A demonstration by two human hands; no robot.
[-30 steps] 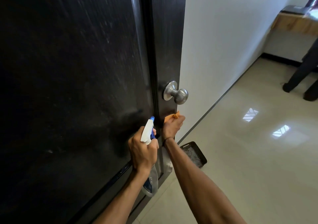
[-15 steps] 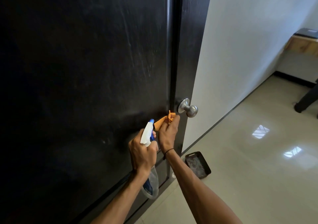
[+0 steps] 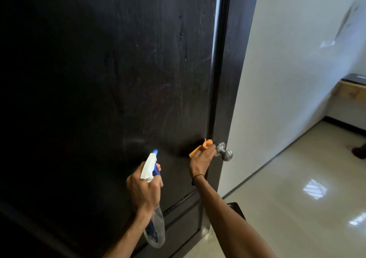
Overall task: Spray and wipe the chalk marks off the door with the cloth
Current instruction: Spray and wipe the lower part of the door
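while faint streaks remain on the door [image 3: 118, 79] above the knob [image 3: 224, 152], wiping looks unfinished. right hand [image 3: 201, 158] presses the bunched cloth [image 3: 200, 147] against the door just beside the knob. left hand [image 3: 143, 190] grips the bottle [image 3: 153, 214], upright, nozzle toward the door.

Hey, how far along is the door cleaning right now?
Partly done. The lower door looks dark and mostly mark-free. In hand: the right hand presses the orange cloth against the door beside the knob, while the left hand holds the spray bottle. Left: pale chalk streaks higher up.
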